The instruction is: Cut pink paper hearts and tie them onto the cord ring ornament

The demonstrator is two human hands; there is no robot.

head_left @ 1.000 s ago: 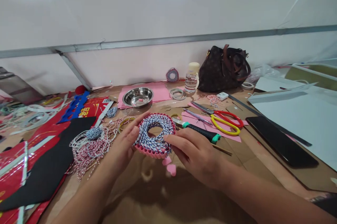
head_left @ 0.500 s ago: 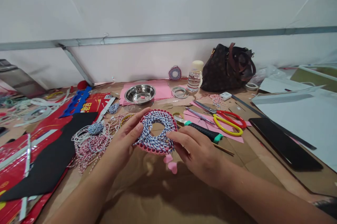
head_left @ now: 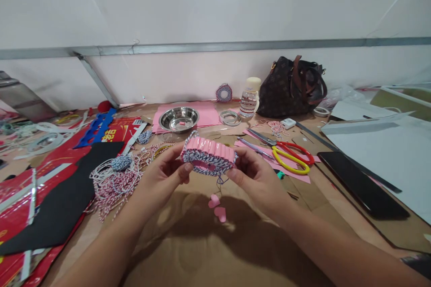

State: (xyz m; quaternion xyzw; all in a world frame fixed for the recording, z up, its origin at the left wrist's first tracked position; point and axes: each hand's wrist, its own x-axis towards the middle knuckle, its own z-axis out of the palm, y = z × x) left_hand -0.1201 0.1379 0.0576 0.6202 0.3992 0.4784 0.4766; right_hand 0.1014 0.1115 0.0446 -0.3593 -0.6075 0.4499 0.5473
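Observation:
Between my two hands is a ring-shaped craft piece, tilted so its side wall of pink rolled paper faces me. Blue-and-white twisted cord edges it above and below. My left hand grips its left end with the thumb in front, and my right hand holds the right end in the same way. Thin strings hang under the ring, with two pink paper hearts at their lower end. Brown cardboard lies beneath.
Tangled cord and red packaging lie on the left. Behind are a steel bowl, tape roll, bottle and handbag. Scissors, a cutter's green end and a phone lie right.
The ring has been tipped from showing its open round face to showing its pink side wall. My right hand has moved to its right end, and the hearts now hang in full view.

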